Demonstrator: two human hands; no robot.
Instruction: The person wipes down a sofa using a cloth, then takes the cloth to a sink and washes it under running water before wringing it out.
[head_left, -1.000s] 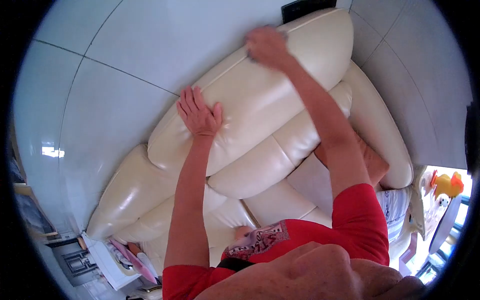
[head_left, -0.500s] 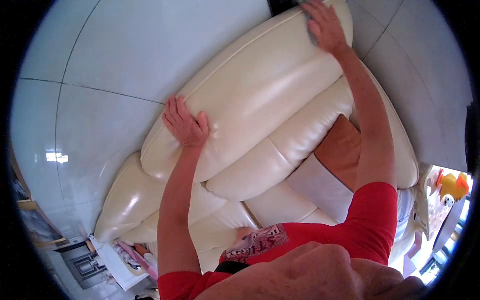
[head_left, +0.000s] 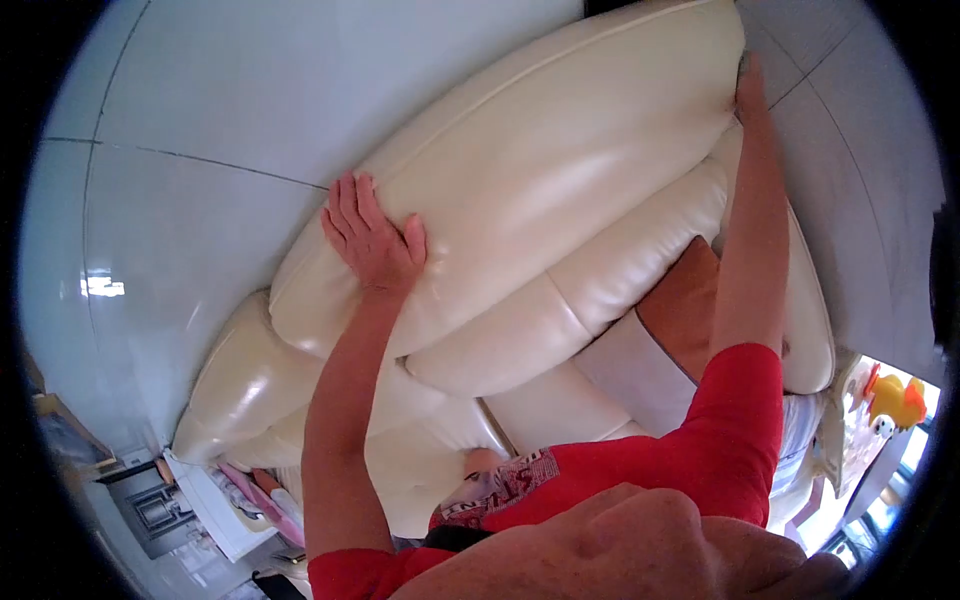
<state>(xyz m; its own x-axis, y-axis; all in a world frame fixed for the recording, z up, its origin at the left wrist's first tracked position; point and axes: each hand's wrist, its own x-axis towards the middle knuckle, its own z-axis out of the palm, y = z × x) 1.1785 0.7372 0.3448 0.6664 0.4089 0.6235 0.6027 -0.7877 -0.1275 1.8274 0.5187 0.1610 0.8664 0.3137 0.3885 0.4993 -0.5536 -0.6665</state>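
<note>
Head view: the glossy cream backrest (head_left: 530, 190) was seen along pale tiles (head_left: 230, 90). The left hand (head_left: 375, 240) was laid on it, fingers slightly spread; the right hand (head_left: 749, 88) was placed at its end, fingers too obscured to tell.

A plump, glossy cream sofa backrest (head_left: 540, 170) slants across the view from lower left to upper right. A seam follows its far edge; small dents crease its left part. A slimmer padded roll (head_left: 545, 310), cross-seamed, lies along its near side.
</note>
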